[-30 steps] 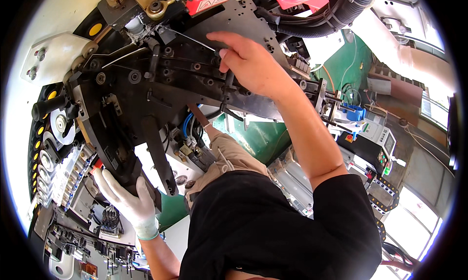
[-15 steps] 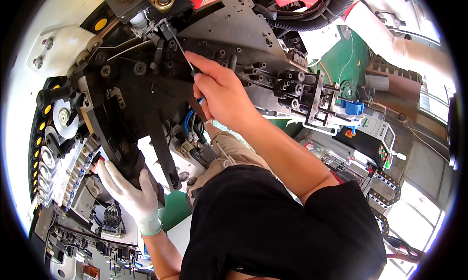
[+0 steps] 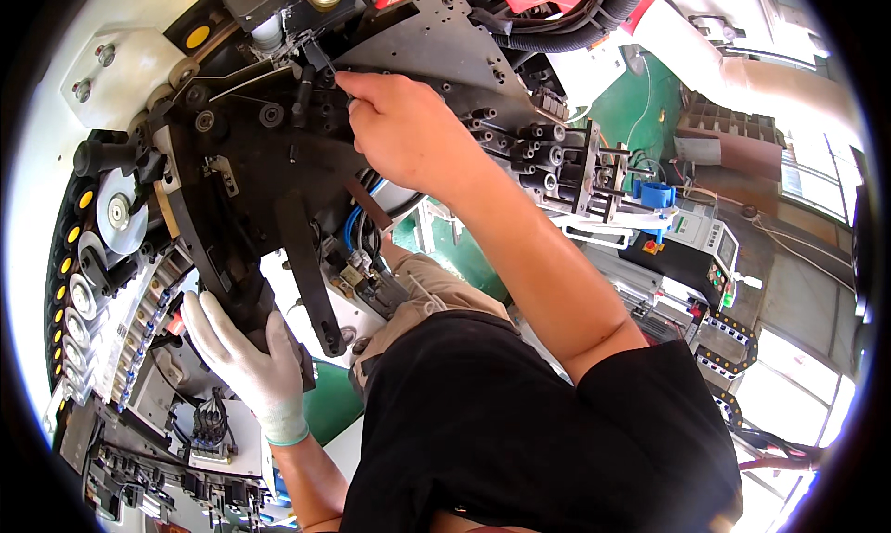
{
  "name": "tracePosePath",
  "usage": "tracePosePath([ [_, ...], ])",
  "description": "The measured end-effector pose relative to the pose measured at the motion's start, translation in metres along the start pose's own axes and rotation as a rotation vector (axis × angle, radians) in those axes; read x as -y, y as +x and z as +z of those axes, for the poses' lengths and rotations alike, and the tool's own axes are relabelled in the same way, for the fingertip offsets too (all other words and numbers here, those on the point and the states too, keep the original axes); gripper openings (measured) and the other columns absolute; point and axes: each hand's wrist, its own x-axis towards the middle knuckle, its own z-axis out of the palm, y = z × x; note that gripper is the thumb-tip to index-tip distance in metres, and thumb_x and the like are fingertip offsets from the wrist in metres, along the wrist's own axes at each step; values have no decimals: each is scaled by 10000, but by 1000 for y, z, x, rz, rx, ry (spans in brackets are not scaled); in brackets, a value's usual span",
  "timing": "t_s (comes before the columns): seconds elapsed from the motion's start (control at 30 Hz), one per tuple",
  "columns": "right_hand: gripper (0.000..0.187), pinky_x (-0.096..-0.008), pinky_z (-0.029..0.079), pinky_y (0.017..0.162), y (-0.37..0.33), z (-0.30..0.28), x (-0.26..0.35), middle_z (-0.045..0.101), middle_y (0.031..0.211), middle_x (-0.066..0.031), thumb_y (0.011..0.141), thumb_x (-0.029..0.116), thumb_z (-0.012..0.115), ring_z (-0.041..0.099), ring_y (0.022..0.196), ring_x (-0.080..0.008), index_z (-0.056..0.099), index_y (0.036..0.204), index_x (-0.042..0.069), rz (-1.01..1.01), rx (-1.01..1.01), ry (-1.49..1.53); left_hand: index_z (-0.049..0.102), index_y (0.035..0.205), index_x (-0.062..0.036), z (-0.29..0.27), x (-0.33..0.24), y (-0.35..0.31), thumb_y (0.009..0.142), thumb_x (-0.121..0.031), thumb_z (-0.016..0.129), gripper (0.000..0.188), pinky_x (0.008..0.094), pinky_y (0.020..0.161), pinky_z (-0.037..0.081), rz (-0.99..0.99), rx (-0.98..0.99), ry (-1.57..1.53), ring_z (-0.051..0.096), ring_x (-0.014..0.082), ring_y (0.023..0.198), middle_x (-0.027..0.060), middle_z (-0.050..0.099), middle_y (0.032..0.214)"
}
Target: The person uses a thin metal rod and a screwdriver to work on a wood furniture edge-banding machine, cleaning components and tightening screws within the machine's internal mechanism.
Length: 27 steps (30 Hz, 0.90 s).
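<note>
My right hand (image 3: 404, 129) is bare and closed in a fist around a thin-shafted tool, which looks like a screwdriver (image 3: 328, 64). Its handle is hidden in my palm, and only a short piece of shaft shows past the forefinger. The tip points into the greasy joint (image 3: 295, 49) at the top of a black machine plate (image 3: 269, 176). Lower left, my left hand (image 3: 243, 371) wears a white glove. It grips the lower end of a curved black metal arm (image 3: 243, 287), fingers on one side and thumb on the other.
A black lever (image 3: 306, 273) hangs down between my hands, near blue and black hoses (image 3: 357, 222). Rollers and bolts (image 3: 548, 153) jut out right of my right hand. Thread discs or pulleys (image 3: 119, 211) line the left side. A control box (image 3: 691, 255) stands at right.
My right hand has moved slightly up and left, nearer the joint, and turned knuckles up, covering more of the tool's shaft. The view has shifted a little; my left hand keeps its grip.
</note>
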Motion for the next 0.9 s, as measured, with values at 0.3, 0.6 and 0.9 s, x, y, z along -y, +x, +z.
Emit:
tracePosePath([
  [0.3, 403, -530, 581, 858, -5, 7, 37, 756, 1007, -192, 941, 206, 541, 715, 1008, -427, 684, 1273, 27, -38, 112, -520, 369, 1578, 41, 0, -1, 2, 907, -175, 754, 803, 601, 1216, 320, 20, -20, -17, 371, 512, 1480, 297, 366, 1622],
  [0.6, 469, -435, 531, 1040, 17, -33, 13, 710, 1242, -242, 965, 206, 478, 675, 1143, -429, 689, 1336, 13, -11, 177, -135, 351, 1599, 19, 1, 1, 1, 911, -132, 721, 795, 555, 1239, 308, 23, -20, -41, 358, 484, 1501, 279, 351, 1637],
  [0.9, 474, -432, 495, 1095, 7, -15, 12, 690, 1314, -224, 975, 189, 465, 645, 1215, -415, 672, 1369, 27, 31, 105, -158, 347, 1602, 17, 4, 1, 1, 930, -116, 714, 777, 551, 1242, 296, 8, -15, -67, 333, 465, 1519, 265, 329, 1656],
])
